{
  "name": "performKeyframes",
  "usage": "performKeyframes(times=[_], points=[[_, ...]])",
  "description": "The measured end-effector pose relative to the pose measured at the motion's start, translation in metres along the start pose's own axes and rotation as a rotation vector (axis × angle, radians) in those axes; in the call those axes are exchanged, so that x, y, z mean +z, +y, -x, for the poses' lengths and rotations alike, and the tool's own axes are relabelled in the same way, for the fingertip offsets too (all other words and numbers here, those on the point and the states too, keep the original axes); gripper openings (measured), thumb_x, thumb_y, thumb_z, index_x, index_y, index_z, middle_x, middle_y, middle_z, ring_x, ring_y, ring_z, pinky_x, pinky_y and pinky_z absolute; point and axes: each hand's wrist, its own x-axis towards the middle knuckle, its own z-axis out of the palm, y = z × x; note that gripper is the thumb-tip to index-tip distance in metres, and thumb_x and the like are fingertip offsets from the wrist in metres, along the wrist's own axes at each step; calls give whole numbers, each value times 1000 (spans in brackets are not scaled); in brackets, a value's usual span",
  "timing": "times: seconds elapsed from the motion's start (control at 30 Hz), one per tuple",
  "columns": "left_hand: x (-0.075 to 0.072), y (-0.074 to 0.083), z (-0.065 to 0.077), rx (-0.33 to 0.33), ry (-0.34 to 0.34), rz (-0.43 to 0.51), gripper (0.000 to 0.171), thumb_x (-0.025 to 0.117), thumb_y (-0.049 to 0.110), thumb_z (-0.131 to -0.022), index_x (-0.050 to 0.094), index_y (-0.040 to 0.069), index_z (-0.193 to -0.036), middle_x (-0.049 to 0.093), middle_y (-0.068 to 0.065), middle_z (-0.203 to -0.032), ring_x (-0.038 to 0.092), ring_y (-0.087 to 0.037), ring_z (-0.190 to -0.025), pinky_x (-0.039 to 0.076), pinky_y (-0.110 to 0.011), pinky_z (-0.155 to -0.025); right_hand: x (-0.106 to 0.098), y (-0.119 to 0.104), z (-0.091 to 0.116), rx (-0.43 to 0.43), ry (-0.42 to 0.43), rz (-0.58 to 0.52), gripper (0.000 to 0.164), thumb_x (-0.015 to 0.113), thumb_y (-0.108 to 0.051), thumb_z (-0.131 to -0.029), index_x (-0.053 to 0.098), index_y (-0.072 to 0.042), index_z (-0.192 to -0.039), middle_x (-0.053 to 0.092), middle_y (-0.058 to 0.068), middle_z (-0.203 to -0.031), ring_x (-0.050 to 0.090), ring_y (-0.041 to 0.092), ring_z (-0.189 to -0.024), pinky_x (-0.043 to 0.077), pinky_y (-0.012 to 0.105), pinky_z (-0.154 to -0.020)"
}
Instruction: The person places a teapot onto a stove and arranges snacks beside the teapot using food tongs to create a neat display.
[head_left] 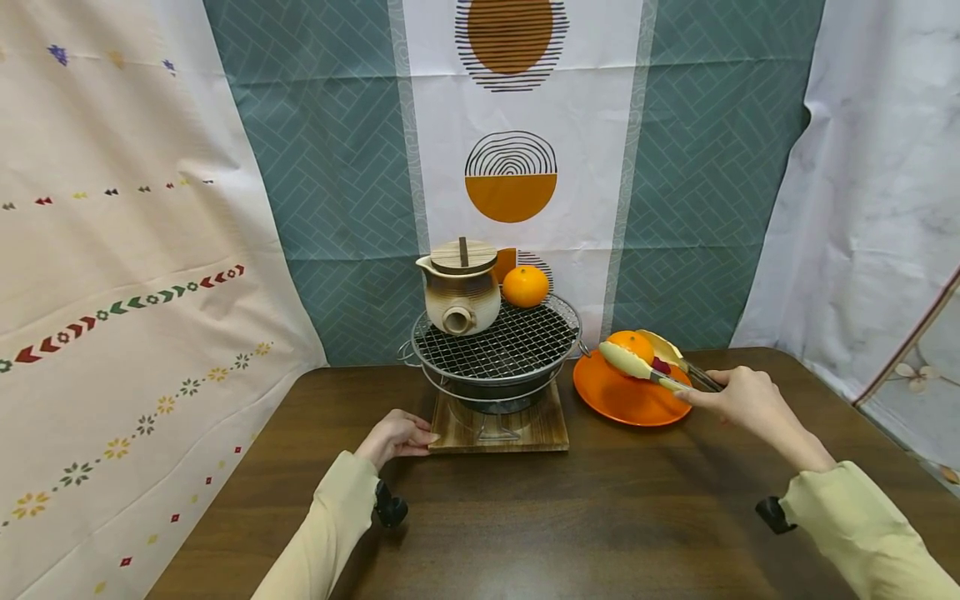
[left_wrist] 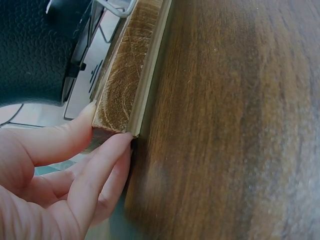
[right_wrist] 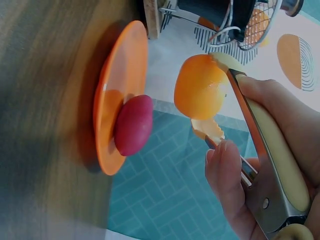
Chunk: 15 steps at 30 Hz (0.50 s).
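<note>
My right hand grips a pair of tongs with cream tips and metal arms. Between the tips is an orange mandarin, held above an orange plate. A dark pink, egg-shaped item lies on that plate. With thumb and fingers my left hand pinches the near left corner of a wooden board. The board carries a round grill with a black mesh top. On the mesh stand a side-handled clay teapot and a second mandarin.
The brown wooden table stretches in front of the board. Patterned cloth hangs behind the grill, with a cream cloth at the left and a marbled one at the right.
</note>
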Motion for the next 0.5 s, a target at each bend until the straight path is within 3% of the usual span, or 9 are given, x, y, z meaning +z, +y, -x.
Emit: performKeyframes(times=[0.5], points=[[-1,-1,0,2,-16,8,35,63,-12,-77,48,-21,-107,58,-17,-77,59,-20,-62,53,-35,-63,-18,-6,-4,-15,31,7,69,64,-58,-74,60,-1,-113,51,1,-51,48,18,-47,32,30,-40]])
